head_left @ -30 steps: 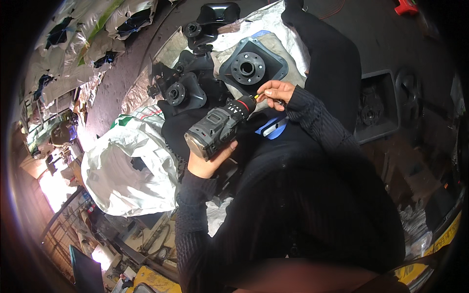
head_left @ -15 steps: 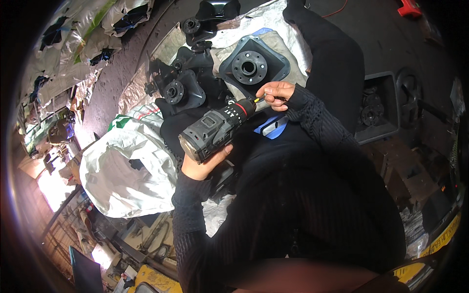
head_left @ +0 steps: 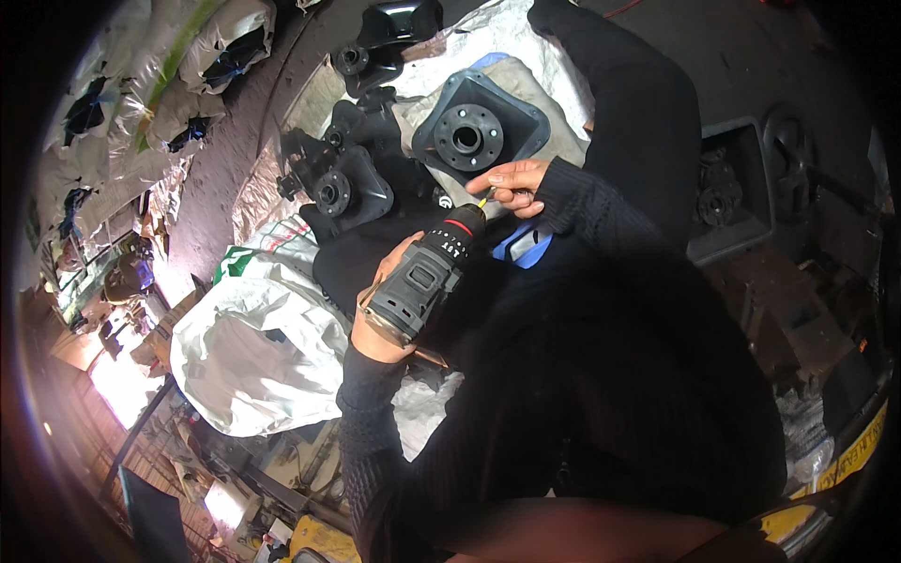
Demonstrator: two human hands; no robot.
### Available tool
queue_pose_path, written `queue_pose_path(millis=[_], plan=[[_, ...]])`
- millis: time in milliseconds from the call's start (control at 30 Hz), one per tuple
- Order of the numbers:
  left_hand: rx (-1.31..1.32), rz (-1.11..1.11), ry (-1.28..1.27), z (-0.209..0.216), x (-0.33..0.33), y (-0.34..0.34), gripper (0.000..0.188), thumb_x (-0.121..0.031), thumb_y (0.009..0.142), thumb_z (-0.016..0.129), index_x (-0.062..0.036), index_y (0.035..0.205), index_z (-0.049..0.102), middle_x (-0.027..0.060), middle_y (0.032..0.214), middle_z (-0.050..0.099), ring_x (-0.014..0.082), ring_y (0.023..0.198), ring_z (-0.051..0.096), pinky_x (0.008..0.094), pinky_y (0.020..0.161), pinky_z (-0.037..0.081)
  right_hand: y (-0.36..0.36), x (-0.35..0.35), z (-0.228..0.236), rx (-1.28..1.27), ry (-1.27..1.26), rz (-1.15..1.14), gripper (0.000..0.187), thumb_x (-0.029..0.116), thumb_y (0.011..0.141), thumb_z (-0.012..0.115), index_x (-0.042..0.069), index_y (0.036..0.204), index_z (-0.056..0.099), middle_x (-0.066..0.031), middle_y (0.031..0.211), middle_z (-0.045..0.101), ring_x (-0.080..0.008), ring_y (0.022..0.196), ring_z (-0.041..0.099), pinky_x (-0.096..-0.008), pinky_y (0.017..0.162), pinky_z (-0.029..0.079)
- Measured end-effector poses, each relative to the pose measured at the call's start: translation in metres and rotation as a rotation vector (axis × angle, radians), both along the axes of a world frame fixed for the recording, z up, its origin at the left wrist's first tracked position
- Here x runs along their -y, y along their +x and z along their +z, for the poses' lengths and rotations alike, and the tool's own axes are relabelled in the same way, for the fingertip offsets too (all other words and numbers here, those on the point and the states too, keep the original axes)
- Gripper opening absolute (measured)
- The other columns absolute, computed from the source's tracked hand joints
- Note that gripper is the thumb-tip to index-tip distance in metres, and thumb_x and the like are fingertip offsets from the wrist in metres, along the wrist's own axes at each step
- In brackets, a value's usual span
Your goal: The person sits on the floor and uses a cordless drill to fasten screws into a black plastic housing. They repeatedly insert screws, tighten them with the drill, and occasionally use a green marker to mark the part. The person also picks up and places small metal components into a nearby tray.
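In my left hand [head_left: 375, 342] is a grey and black cordless drill [head_left: 420, 286] with a red ring near its chuck, pointing away and slightly right. A thin yellow-marked bit [head_left: 482, 203] sticks out at the chuck's tip. My right hand [head_left: 516, 183] is closed in a pinch right at this bit; the fingers partly hide it. Just beyond my right hand lies a black part with a square flange [head_left: 522, 122] and a round hub [head_left: 450, 125] with bolt holes around a central opening. It rests on a light cloth.
Similar black hub parts [head_left: 361, 192] lie to the left, with another [head_left: 354, 62] farther off. A white sack [head_left: 258, 361] stands left of my forearm. On the right is a grey crate [head_left: 768, 178] holding a hub part. Wrapped bundles [head_left: 169, 84] fill the far left.
The drill has turned to point more steeply away, and my left hand's fingers now show along its left side. My right hand has shifted slightly left, still at the bit.
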State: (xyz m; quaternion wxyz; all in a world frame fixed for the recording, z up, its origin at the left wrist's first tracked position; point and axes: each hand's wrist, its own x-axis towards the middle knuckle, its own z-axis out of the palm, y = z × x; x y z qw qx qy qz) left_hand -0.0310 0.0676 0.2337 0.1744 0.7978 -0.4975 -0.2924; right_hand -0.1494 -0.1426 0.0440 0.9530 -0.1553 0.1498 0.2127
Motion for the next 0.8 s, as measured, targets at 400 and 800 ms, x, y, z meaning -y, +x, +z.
queue_pose_path(millis=[400,800], plan=[[-0.004,0.152,-0.016,-0.017,0.022,0.051,0.048,-0.003,0.069,0.073,0.0004,0.115,0.059,0.0163,0.108,0.064,0.0303,0.1,0.063,0.0365,0.087,0.049,0.014,-0.005,-0.05,-0.47,-0.654,-0.662,0.025,0.022,0.091,0.062,0.003,0.107,0.066,0.0013,0.075,0.062,-0.0031,0.053,0.047,-0.0191,0.048,0.041],[-0.148,0.271,0.153,-0.01,0.046,0.061,0.041,-0.004,0.07,0.07,0.0005,0.111,0.061,0.0178,0.105,0.064,0.0319,0.099,0.062,0.0367,0.087,0.048,0.045,-0.006,-0.049,-0.439,-0.836,-0.441,0.033,0.037,0.081,0.071,0.005,0.088,0.066,-0.0038,0.073,0.063,-0.0104,0.065,0.058,-0.0257,0.058,0.046]])
